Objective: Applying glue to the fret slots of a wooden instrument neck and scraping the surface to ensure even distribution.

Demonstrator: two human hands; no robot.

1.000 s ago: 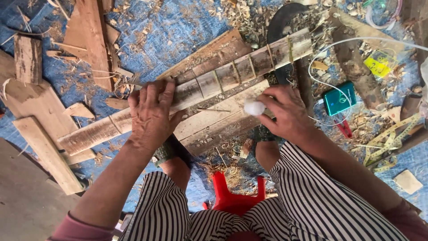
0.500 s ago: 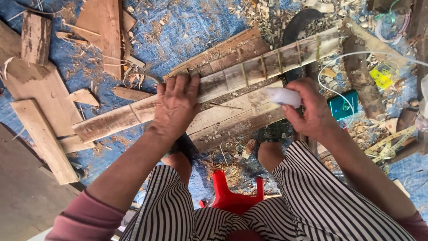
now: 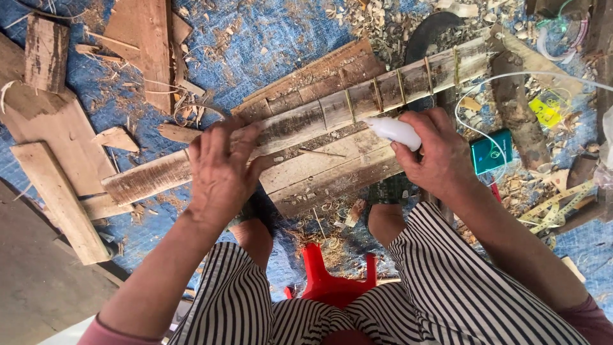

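- Left: scrap planks (image 3: 60, 191) lie on the blue tarp (image 3: 268, 38), with shavings all over.
- Left hand (image 3: 220, 169) is flat, palm down, fingers spread, pinning the long weathered slat (image 3: 306, 124); not wrapped around it.
- Slat runs diagonally across stacked boards (image 3: 325, 169) and looks stiff, light, rough and splintery. Best held pressed from above mid-length, clear of the yellowish cross marks.
- Right hand (image 3: 440, 153) is closed around a small white bottle (image 3: 394, 131), nozzle toward the slat; smooth plastic, probably squeezable.
- Right: teal box (image 3: 490, 152) and white cable (image 3: 511, 80).

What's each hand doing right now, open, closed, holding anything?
Left hand: open, palm flat, pressing on the long wooden strip.
Right hand: closed around a small white bottle, its tip at the strip.
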